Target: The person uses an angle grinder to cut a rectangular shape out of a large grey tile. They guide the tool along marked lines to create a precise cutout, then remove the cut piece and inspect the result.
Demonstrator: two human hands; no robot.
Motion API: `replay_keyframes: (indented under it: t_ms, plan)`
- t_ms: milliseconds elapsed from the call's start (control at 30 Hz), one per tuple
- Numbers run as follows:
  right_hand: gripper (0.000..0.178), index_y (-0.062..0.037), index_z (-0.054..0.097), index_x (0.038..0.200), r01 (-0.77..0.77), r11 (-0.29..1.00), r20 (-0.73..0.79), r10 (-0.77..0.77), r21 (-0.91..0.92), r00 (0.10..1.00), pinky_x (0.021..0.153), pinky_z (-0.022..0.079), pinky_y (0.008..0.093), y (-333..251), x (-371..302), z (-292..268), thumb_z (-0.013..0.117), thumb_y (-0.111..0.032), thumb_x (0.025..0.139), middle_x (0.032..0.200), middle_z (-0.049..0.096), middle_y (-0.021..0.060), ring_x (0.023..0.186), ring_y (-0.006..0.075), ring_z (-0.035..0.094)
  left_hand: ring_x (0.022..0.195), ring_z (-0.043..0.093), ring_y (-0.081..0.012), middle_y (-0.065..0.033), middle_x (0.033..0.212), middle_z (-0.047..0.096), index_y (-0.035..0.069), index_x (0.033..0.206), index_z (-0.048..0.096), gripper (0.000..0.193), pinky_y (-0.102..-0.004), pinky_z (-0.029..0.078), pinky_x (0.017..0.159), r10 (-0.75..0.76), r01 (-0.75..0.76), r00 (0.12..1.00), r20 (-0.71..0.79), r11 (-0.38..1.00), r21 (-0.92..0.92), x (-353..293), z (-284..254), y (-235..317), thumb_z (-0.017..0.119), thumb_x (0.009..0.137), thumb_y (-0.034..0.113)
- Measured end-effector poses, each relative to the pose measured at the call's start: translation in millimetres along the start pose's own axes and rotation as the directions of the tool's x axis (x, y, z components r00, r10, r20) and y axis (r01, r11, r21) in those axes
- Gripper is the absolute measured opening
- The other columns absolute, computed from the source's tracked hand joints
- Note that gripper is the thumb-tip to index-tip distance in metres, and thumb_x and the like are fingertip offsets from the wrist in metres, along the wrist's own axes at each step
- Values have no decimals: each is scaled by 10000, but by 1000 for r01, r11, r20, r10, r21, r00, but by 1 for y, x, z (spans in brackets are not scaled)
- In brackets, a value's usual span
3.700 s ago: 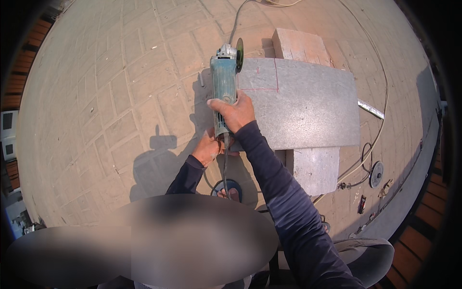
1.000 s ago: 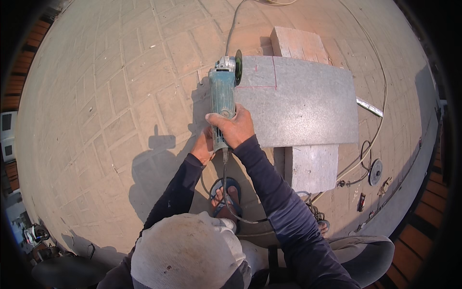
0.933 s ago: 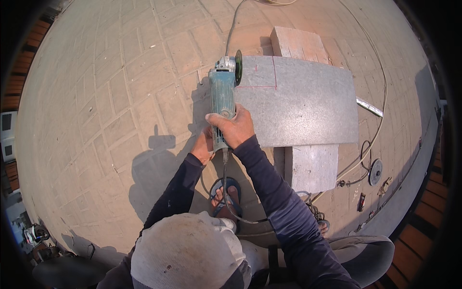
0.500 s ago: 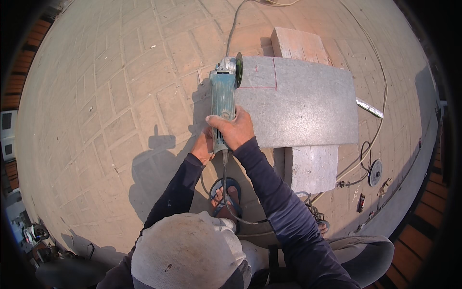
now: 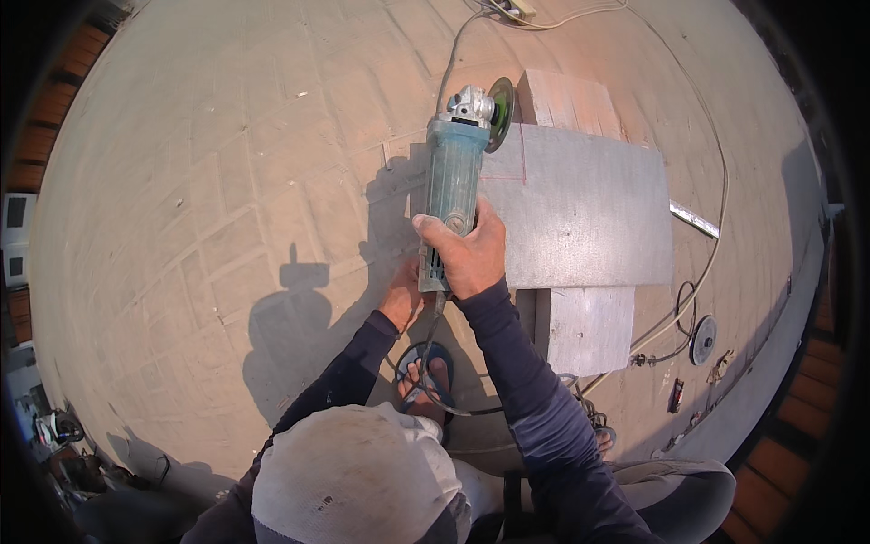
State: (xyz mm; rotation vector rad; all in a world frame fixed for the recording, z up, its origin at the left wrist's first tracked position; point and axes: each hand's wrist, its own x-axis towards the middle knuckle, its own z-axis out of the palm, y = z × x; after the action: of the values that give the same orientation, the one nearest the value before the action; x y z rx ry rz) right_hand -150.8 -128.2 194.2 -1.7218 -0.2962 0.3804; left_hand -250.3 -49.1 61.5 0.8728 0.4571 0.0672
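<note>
Grinder (image 5: 456, 172): teal-bodied power tool seen from the head camera, pointing away from the person beside the left edge of a grey slab, its silver head at the far end.
Right hand (image 5: 467, 251): clamped around the rear half of the grinder, thumb laid across the top of the casing.
Left hand (image 5: 405, 295): at the tool's back end, fingers hidden beneath it; whether they grip cannot be told.
Cutting disc (image 5: 500, 115): mounted on the right side of the head, overlapping the slab's far left corner from above; contact cannot be told.
Slab (image 5: 589, 218): lying flat across two blocks, red lines (image 5: 525, 159) drawn near the far left corner.
Blocks (image 5: 591, 331): pale, one jutting past the far edge, one past the near edge.
Power cord (image 5: 437, 317): running from the grinder's rear toward a sandalled foot (image 5: 424, 374).
Pavement (image 5: 227, 199): sunlit; a loose round disc (image 5: 703, 340) rests right of the near block.
</note>
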Motion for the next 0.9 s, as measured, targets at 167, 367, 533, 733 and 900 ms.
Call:
replay_keyframes:
  t_ms: [167, 367, 533, 733, 900]
  plan:
    - [401, 25, 617, 1089, 43, 982, -132, -19, 184, 991, 680, 553, 325, -36, 1, -73, 800, -224, 834, 861, 664, 94, 720, 181, 666, 950, 707, -162, -74, 1097, 721, -23, 1347, 582, 352, -334, 620, 808, -15, 12, 1000, 21, 991, 132, 11, 12, 14, 635, 1008, 59]
    - [439, 23, 554, 1114, 52, 972, -292, 17, 228, 956, 540, 568, 354, -27, -4, -182, 743, -287, 866, 878, 648, 149, 638, 212, 677, 1041, 680, -183, -88, 1236, 674, -15, 1439, 505, 482, -369, 587, 914, 167, -130, 967, -194, 973, 189, 77, -47, 68, 656, 1011, 146]
    - [445, 17, 546, 1110, 40, 969, -431, 72, 244, 899, 520, 571, 357, -12, -27, -228, 742, -299, 865, 877, 642, 150, 628, 221, 671, 1414, 456, -289, -153, 1549, 459, -6, 1568, 343, 715, -492, 420, 1145, 292, -384, 918, -268, 825, -415, 119, -20, 30, 606, 1047, 409]
    - [435, 10, 557, 1107, 8, 972, -487, 110, 234, 867, 526, 553, 349, 1, -52, -247, 743, -296, 860, 877, 646, 139, 619, 211, 661, 1341, 530, -346, -169, 1474, 521, 28, 1526, 413, 663, -507, 484, 1078, 243, -424, 804, -542, 874, -236, 147, 6, 21, 625, 1014, 392]
    - [414, 9, 571, 1114, -4, 972, -523, 130, 236, 842, 538, 546, 339, 7, -63, -256, 748, -260, 854, 851, 652, 120, 616, 203, 654, 1263, 582, -340, -167, 1408, 559, 19, 1495, 435, 578, -495, 507, 1047, 294, -420, 844, -449, 883, -212, 166, 51, 53, 606, 1022, 304]
